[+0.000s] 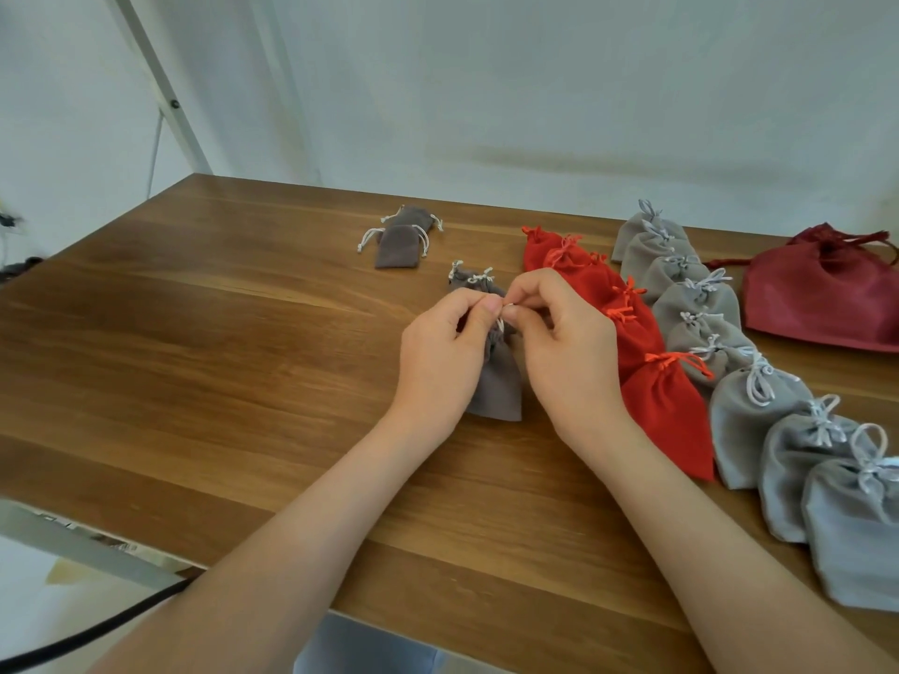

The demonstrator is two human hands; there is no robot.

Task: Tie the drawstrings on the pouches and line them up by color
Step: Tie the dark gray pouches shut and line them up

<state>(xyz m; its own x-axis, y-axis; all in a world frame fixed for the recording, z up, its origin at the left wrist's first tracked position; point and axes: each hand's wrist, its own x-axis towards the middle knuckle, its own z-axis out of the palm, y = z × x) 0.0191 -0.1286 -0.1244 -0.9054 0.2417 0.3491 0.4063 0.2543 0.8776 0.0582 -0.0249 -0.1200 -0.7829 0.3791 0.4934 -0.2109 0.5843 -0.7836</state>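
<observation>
Head view: the left hand (440,352) and the right hand (566,347) both pinch the white drawstring (506,307) in curled fingertips at the neck of a brown-grey pouch (498,386), which lies on the table (194,333) just left of the red row (666,411). The cord is thin and mostly hidden by the thumbs, so it could slip and leave a loose knot. The right wrist is close against the red pouches and may nudge them out of line.

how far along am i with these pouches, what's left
Done: grey row and red row lie lined up, bows tied. In hand: left hand and right hand pinch a brown pouch at its neck. Left: two brown pouches at the back, strings loose; maybe the maroon bag, set apart.
</observation>
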